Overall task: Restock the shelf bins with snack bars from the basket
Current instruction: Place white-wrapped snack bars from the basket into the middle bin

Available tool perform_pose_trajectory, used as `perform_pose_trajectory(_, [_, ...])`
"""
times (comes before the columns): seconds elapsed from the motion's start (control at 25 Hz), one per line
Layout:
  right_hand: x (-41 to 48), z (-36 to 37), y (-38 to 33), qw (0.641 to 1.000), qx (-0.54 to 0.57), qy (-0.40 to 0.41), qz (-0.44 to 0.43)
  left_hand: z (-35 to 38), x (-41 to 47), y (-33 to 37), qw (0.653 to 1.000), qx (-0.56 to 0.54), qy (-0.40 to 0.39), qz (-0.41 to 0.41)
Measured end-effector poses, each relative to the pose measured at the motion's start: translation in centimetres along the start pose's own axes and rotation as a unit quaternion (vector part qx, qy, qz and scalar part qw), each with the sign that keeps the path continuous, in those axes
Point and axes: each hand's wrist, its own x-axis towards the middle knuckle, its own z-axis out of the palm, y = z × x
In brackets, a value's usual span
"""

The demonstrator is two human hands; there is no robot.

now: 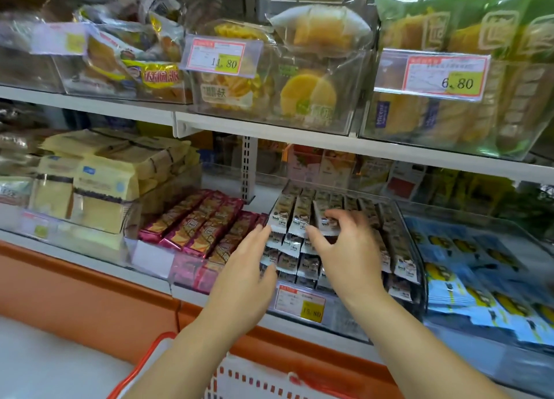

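Head view, lower shelf. The snack bars [302, 209] are in a clear shelf bin [419, 272] straight ahead of both hands and above the basket [248, 380], which sits at the bottom edge of view; its contents cannot be seen. The bars lie in stepped layers, long axis running front to back into the shelf, short ends facing the person. Wrappers are white at the near end with a dark brown printed panel along the length, glossy, all alike; print is too small to read. The left hand [248, 266] is spread, fingers straight and together, fingertips touching the left face of the stack at the upper layers, holding nothing. The right hand [344, 245] is on the top front row: fingers curl over the near ends of the bars and the thumb meets the front edge from below, which looks like a pinch on a few bars at once. The right hand is nearer and carries the contact; the left acts as a side stop. Judgement: the step in hand is seating or squaring the top layer, so the coming move turns on pushing along the bars' long axis, away from the body, with the ends kept flush. The bin looks close to full on the left and middle. A yellow price tag [300, 304] hangs on the bin's front. Maroon bars [207, 218] fill the bin just to the left, blue packets [467, 281] the one to the right.
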Motion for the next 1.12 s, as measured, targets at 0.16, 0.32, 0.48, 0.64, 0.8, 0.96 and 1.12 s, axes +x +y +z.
perform_pose_trajectory(0.16, [-0.2, -0.1, 0.3, 0.998, -0.02, -0.041, -0.045, -0.5, -0.1, -0.3, 1.0, -0.016, -0.017, 0.013])
perform_pose_trajectory(0.32, [-1.9, -1.6, 0.3, 0.997, 0.045, -0.036, -0.042, -1.5, -1.9, -0.8, 1.0, -0.016, 0.01, 0.02])
perform_pose_trajectory(0.48, [-7.6, -1.3, -0.8, 0.979, 0.13, 0.0, -0.157, -2.2, -5.9, -3.2, 0.999, 0.033, 0.034, 0.015])
perform_pose_trajectory(0.64, [-15.2, 4.2, 1.6, 0.957, 0.077, -0.254, -0.116, -0.5, -13.2, -9.2, 0.988, 0.073, -0.109, -0.08])
perform_pose_trajectory(0.8, [-24.2, 11.1, 6.7, 0.855, 0.004, -0.516, 0.046, 1.0, -20.5, -15.8, 0.949, 0.109, -0.212, -0.206])
perform_pose_trajectory(0.96, [-30.3, 17.4, 7.6, 0.784, 0.006, -0.616, 0.076, 2.0, -22.7, -19.6, 0.925, 0.106, -0.237, -0.278])
perform_pose_trajectory(1.12, [-33.3, 23.3, 6.0, 0.776, 0.015, -0.629, 0.044, 3.1, -22.7, -21.7, 0.916, 0.107, -0.236, -0.307])
